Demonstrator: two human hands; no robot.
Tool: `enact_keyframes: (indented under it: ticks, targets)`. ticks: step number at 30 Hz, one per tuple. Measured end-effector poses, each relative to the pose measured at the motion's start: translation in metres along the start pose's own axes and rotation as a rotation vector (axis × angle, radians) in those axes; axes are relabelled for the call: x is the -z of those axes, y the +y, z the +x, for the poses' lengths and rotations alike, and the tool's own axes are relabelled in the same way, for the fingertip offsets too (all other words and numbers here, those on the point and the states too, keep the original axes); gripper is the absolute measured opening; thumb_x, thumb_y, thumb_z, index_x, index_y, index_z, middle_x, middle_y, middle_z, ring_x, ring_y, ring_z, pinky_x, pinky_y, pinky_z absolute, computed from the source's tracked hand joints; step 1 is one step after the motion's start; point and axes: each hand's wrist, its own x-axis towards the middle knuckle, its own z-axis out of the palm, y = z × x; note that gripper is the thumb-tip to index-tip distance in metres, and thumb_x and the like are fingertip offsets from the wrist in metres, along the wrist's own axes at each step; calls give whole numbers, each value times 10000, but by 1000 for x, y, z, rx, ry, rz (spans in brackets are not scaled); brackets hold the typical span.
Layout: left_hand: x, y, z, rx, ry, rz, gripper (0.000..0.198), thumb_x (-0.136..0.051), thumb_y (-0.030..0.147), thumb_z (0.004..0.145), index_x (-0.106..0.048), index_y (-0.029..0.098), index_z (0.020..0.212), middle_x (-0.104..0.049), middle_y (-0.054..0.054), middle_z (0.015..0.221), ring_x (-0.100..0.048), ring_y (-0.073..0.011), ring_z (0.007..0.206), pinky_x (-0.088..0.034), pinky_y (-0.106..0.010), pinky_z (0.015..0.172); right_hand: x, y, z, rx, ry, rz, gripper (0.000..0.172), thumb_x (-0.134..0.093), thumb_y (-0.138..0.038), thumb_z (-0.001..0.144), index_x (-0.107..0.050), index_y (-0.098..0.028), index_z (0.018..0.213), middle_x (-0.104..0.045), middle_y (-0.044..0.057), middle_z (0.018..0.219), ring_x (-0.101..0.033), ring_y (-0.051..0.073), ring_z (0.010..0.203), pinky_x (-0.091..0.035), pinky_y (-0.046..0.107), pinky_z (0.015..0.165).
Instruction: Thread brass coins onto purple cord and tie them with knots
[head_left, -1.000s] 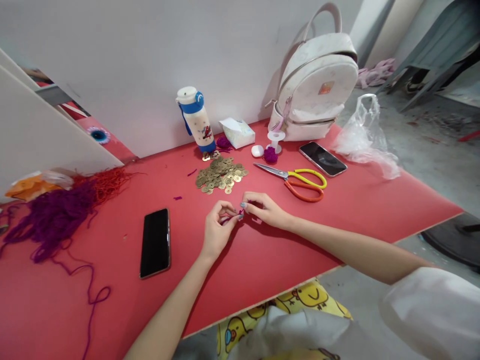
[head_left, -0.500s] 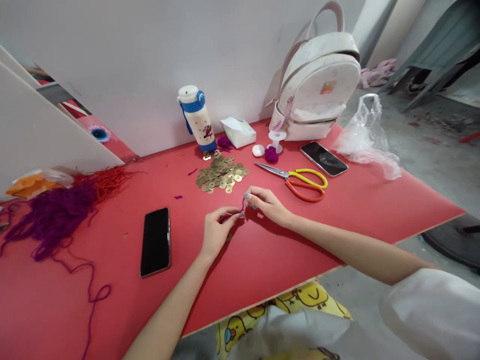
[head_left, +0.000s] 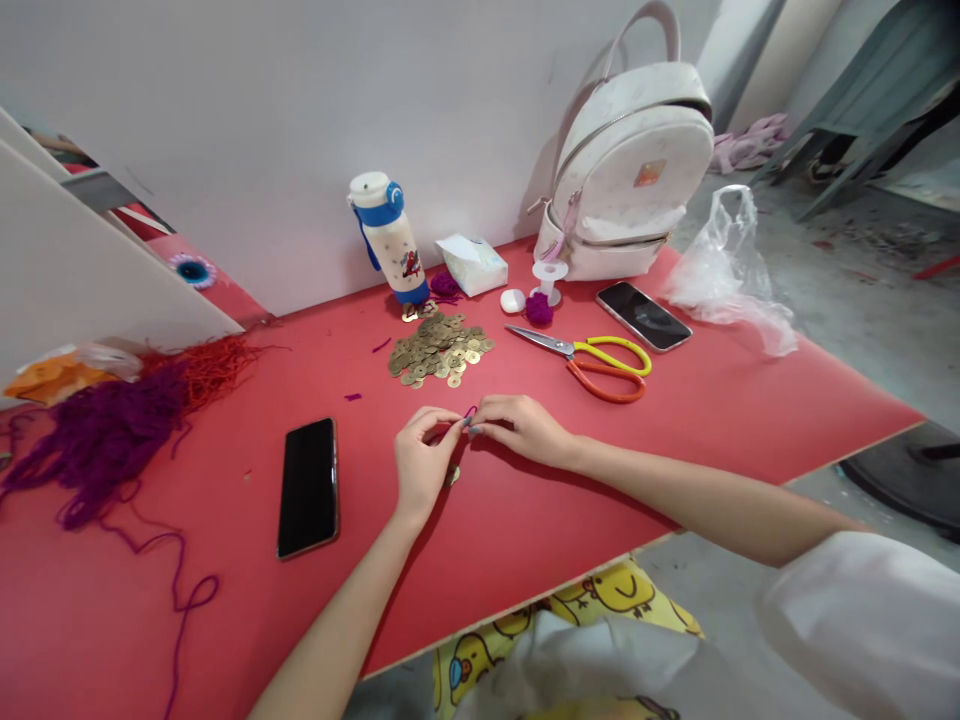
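A thin purple yarn strand (head_left: 470, 411) is pinched at the meeting fingertips of the left hand (head_left: 421, 455) and right hand (head_left: 521, 428), its bend directed forward, a round brass-coloured disc (head_left: 453, 476) being positioned nearer the left.

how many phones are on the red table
2: one phone lies left of the left hand, the second phone between the scissors and the white backpack; any inside the backpack would be hidden.
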Motion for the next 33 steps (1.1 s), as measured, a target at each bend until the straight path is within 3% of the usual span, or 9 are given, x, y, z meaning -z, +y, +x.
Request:
enact_keyframes:
  ticks: [5, 8, 13, 17, 22, 28, 33]
  targets:
    - [5, 3, 0, -138, -108, 270, 77, -688, 219, 801, -722, 210, 732, -659, -5, 772, -620, -140, 713, -472, -242, 674, 3, -8, -3, 24, 77, -132, 213, -479, -243, 982, -667, -190, 896, -658, 44, 883, -602, 140, 762, -421, 231, 695]
    - [5, 3, 2, -150, -163, 208, 79, -693, 224, 800, -727, 209, 730, -669, -10, 766, -631, -146, 719, -477, -248, 691, 5, -7, -2, 24, 133, -112, 188, -516, -239, 961, -662, -190, 852, -642, 26, 832, -567, 123, 700, -394, 223, 663]
    - [4, 1, 5, -14, -101, -12, 116, -714, 274, 769, -691, 188, 695, -659, -12, 730, -647, -151, 680, -510, -238, 639, 7, -5, 0, -38, 157, -70, 222, -565, -302, 949, -658, -176, 791, -622, 10, 763, -526, 108, 649, -359, 218, 622]
    - [5, 2, 6, 68, -60, -94, 112, -717, 277, 740, -681, 186, 688, -664, -5, 697, -641, -139, 603, -494, -215, 539, 4, -3, 1, -99, 145, -91, 175, -700, -379, 859, -712, -211, 905, -649, -2, 830, -535, 94, 643, -348, 207, 600]
    - [3, 4, 4, 124, -45, -99, 139, -713, 317, 740, -683, 188, 698, -667, -5, 671, -625, -135, 554, -475, -210, 481, 0, -2, 1, -64, 74, -83, 87, -664, -265, 890, -737, -219, 879, -636, 8, 857, -574, 105, 699, -392, 209, 644]
    - [2, 3, 2, 15, 15, 22, 98, -694, 261, 762, -688, 181, 706, -680, -21, 726, -667, -159, 669, -524, -234, 627, 2, -5, -1, 44, 42, -206, 113, -575, -209, 935, -688, -210, 941, -640, 34, 935, -593, 141, 820, -403, 224, 663]
    - [7, 2, 0, -198, -84, 317, 91, -656, 243, 836, -710, 215, 769, -703, -21, 798, -648, -162, 739, -480, -247, 702, 5, -2, -1, 103, 61, -304, 156, -553, -305, 961, -680, -222, 921, -653, 44, 943, -603, 161, 866, -372, 234, 627]
